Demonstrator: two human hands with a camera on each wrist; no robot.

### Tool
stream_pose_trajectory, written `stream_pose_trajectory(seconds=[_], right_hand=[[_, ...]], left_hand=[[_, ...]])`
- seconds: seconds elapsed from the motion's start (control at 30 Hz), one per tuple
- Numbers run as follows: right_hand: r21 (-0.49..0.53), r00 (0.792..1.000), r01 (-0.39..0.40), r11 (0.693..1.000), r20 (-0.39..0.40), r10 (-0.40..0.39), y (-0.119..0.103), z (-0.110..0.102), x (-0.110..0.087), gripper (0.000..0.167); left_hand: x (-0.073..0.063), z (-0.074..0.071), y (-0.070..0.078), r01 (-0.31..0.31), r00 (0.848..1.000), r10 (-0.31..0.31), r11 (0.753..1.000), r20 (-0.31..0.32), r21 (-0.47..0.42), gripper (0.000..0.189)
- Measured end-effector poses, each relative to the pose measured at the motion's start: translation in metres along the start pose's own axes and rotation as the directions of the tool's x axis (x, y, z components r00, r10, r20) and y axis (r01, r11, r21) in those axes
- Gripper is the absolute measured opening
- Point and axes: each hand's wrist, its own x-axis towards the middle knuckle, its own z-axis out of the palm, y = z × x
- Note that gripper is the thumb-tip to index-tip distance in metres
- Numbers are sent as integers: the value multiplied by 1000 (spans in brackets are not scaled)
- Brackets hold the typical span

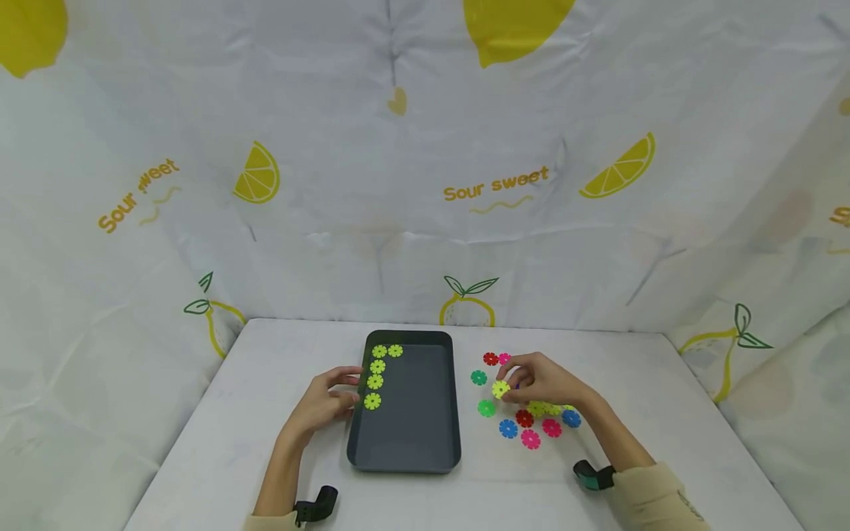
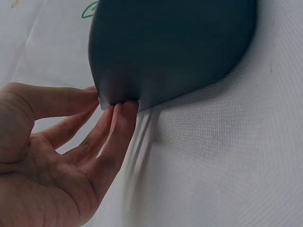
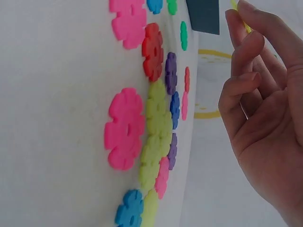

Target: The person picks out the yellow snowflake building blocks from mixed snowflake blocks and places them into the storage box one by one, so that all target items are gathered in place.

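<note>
A dark grey tray (image 1: 415,413) lies on the white table, with several yellow notched plastic snowflake discs (image 1: 375,381) along its left side and upper left corner. At the tray's left rim, my left hand (image 1: 323,402) holds the edge with bent fingers; the left wrist view shows the fingertips (image 2: 125,106) against the tray wall (image 2: 170,42). My right hand (image 1: 541,380) pinches a yellow snowflake disc (image 1: 501,389) between thumb and fingertips, above the loose pieces right of the tray. Only a sliver of that held disc shows in the right wrist view.
Loose discs lie right of the tray: green (image 1: 487,408), blue (image 1: 508,428), red (image 1: 524,418), pink (image 1: 530,439), purple (image 3: 171,73) and a cluster of yellow (image 3: 158,113). A lemon-printed cloth (image 1: 372,184) hangs behind the table.
</note>
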Motion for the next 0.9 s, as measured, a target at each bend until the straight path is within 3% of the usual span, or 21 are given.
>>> stream_pose_trajectory(seconds=[0.13, 0.33, 0.57, 0.9], right_hand=[[50, 998, 59, 997, 8, -59, -11, 2, 6, 33], [39, 987, 158, 987, -6, -158, -35, 11, 21, 30], [75, 970, 232, 970, 56, -236, -59, 26, 46, 30], [63, 950, 274, 960, 134, -281, -87, 47, 79, 30]], left_hand=[[1, 0, -2, 2, 1000, -2, 1000, 1, 2, 57], [1, -1, -1, 5, 1000, -5, 1000, 1, -5, 56], [0, -1, -1, 9, 1000, -9, 1000, 2, -5, 56], [1, -1, -2, -2, 1000, 2, 1000, -1, -7, 55]])
